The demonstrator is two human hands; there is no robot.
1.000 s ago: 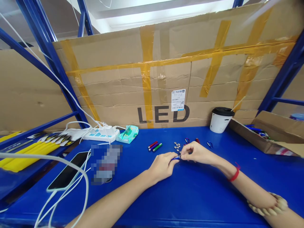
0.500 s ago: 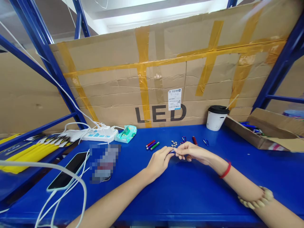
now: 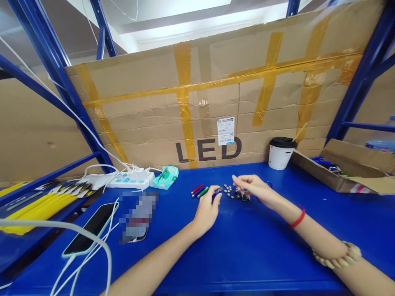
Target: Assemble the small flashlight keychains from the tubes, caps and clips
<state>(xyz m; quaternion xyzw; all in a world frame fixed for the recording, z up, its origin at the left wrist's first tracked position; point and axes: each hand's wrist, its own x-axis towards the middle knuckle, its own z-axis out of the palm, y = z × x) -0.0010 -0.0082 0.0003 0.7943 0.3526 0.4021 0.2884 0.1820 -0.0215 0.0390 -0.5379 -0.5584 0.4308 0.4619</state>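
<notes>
My left hand (image 3: 208, 207) is closed around a small blue metal tube (image 3: 218, 190), held upward between thumb and fingers. To its right, my right hand (image 3: 253, 187) hovers over several small shiny parts (image 3: 243, 195), fingers bent with the tips close together. Whatever it pinches, if anything, is too small to make out. Several silver button cells (image 3: 228, 189) lie between the two hands. Left of my left hand rest a red tube (image 3: 196, 190), a purple one beside it and a green tube (image 3: 203, 192). A blue carabiner (image 3: 269, 184) shows partly behind my right hand.
A white paper cup (image 3: 280, 154) with a black lid and a cardboard tray (image 3: 339, 176) of small parts stand at right. On the left are a power strip (image 3: 129, 179), a tissue pack (image 3: 166, 177), a phone (image 3: 92, 228), a blurred-out object and loose white cables. A cardboard sheet (image 3: 148, 123) stands behind.
My hands have come apart. The right has moved right, away from the blue tube, to over the small parts; the left keeps the tube. The view has shifted slightly.
</notes>
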